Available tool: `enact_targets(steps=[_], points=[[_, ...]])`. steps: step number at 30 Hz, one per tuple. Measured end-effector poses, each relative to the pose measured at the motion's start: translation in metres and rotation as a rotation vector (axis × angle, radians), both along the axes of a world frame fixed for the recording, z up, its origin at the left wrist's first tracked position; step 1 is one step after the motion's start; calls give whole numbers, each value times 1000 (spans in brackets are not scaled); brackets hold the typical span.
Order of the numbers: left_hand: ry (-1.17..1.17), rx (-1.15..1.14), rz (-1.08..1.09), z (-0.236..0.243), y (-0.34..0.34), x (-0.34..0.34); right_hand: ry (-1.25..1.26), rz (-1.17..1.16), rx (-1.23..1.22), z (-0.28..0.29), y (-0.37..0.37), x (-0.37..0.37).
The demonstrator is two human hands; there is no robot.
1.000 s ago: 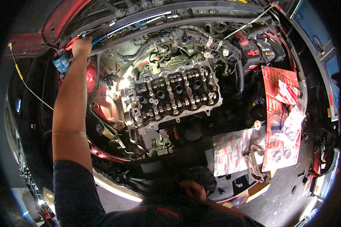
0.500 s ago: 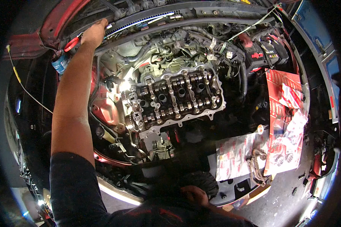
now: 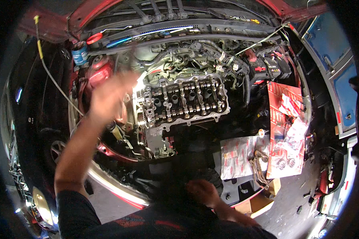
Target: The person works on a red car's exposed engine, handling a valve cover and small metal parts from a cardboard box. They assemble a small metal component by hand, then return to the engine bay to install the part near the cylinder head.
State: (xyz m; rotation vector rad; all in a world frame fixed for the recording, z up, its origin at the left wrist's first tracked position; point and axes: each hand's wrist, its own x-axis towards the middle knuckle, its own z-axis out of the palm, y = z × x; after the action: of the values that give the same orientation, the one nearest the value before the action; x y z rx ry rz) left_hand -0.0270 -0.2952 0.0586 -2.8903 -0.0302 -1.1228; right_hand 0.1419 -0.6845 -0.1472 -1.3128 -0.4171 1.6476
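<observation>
My left hand (image 3: 112,95), smeared by motion, is over the left side of the engine bay, beside the open cylinder head (image 3: 185,99). A faint blurred streak rises from its fingers; I cannot make out whether it is a held tool. The head shows two camshafts, bearing caps and round plug tubes. Low in the middle, in shadow, my right hand (image 3: 203,192) is near the front of the bay, its fingers too dark to read. A red-handled tool (image 3: 95,38) and a long blue-and-silver tool (image 3: 121,42) lie along the cowl at the back.
A blue can (image 3: 79,53) stands at the back left corner. The battery (image 3: 269,67) sits at the back right. On the right lie a red-and-white package (image 3: 285,159), a plastic sheet (image 3: 235,159) and a timing chain (image 3: 259,169). A thin cable (image 3: 54,75) hangs at left.
My left hand has come back from the cowl, down toward the cylinder head. My right hand now shows more at the lower middle. The whole view has shifted slightly.
</observation>
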Motion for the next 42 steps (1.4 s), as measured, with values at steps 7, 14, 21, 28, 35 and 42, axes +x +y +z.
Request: enact_targets(steps=[7, 14, 21, 28, 35, 42], points=[[225, -422, -470, -95, -193, -15, 365, -64, 288, 87, 104, 34], [-18, -836, 252, -173, -132, -38, -394, -285, 507, 131, 199, 50], [490, -1004, 96, -220, -86, -43, -677, -369, 922, 104, 334, 36], [665, -1121, 51, -208, -85, -50, -742, -378, 883, 40, 383, 31], [634, -1220, 60, -197, -82, -57, -955, -283, 861, 8, 372, 32], [679, -1159, 67, -209, -86, -58, -982, -238, 934, -10, 352, 29]])
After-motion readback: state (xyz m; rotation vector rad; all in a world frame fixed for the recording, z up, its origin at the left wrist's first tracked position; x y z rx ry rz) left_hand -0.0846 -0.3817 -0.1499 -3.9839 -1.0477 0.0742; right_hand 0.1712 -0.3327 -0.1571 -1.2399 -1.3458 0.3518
